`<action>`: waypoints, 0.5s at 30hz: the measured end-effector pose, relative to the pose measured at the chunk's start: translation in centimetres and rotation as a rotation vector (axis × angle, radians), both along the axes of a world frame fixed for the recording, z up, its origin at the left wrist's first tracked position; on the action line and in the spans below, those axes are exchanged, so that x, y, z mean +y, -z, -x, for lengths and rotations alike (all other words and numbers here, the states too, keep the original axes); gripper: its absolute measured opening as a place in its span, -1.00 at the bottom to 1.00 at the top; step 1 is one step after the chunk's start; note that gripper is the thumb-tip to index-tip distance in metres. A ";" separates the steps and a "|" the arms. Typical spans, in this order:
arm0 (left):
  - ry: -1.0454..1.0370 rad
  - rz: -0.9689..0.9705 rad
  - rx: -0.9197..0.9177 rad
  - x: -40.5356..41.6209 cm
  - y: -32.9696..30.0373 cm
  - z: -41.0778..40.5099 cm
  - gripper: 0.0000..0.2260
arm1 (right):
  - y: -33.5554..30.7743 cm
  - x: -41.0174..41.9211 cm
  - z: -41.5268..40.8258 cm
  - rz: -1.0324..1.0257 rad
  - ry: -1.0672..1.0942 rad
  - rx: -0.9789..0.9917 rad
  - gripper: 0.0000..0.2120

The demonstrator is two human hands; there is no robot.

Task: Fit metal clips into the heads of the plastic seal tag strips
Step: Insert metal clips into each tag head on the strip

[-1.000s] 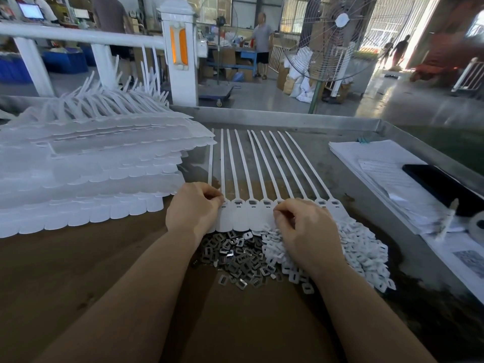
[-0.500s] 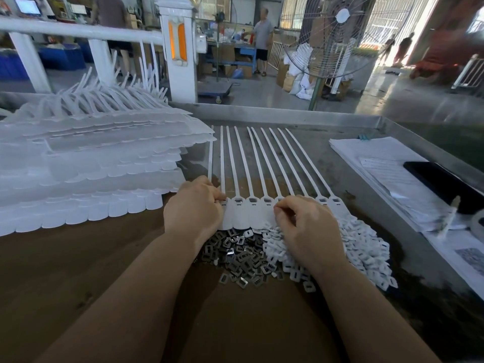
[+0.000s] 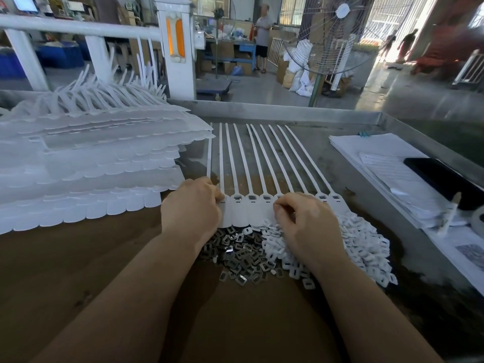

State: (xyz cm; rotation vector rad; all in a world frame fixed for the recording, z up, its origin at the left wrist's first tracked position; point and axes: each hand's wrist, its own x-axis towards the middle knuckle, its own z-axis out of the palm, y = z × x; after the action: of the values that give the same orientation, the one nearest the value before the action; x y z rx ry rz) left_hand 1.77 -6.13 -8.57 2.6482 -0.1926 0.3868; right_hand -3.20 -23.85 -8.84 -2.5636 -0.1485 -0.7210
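A joined row of white seal tag strips [image 3: 262, 163] lies flat on the table, tails pointing away, heads [image 3: 252, 199] toward me. Several heads show a metal clip inside. My left hand [image 3: 192, 210] holds down the row's left end, its fingers curled at the leftmost heads. My right hand [image 3: 301, 218] is curled over the heads right of centre, fingertips pinched together at a head; what they pinch is hidden. Below the row sits a pile of small metal clips [image 3: 241, 255], with a pile of white plastic caps [image 3: 361, 247] to its right.
A tall stack of white tag strip sheets [image 3: 86, 166] fills the table's left. Papers [image 3: 387, 174] and a black phone [image 3: 442, 179] lie at the right by the metal rim [image 3: 275, 111]. A fan [image 3: 327, 35] and people stand in the workshop beyond.
Both hands stay at the heads of the row. The right hand's fingertips have shifted slightly along the heads; the row itself has not moved.
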 end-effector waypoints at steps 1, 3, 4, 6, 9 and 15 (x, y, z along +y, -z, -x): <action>-0.007 -0.010 0.003 -0.1 -0.1 0.0 -0.75 | 0.0 0.0 0.0 0.002 0.002 0.003 -0.88; 0.000 -0.025 -0.019 -0.2 -0.3 0.1 -0.77 | 0.0 0.0 0.1 0.005 0.005 0.003 -0.88; 0.009 -0.037 -0.034 -0.3 -0.4 0.2 -0.77 | 0.0 0.0 0.1 0.005 0.005 0.004 -0.88; 0.021 -0.082 -0.056 -0.5 -0.5 0.2 -0.77 | 0.0 0.0 0.1 0.006 0.001 0.010 -0.88; 0.035 -0.133 -0.088 -0.4 -0.6 0.4 -0.76 | -0.1 0.0 0.1 0.006 0.003 0.016 -0.88; 0.032 0.106 -0.140 0.1 -0.3 0.9 -0.79 | -0.1 0.0 0.2 -0.009 0.000 0.015 -0.88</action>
State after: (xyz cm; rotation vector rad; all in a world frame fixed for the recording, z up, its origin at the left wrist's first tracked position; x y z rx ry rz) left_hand 0.84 -6.01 -8.30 2.5116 -0.2517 0.5571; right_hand -3.43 -23.82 -8.75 -2.5596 -0.1405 -0.7009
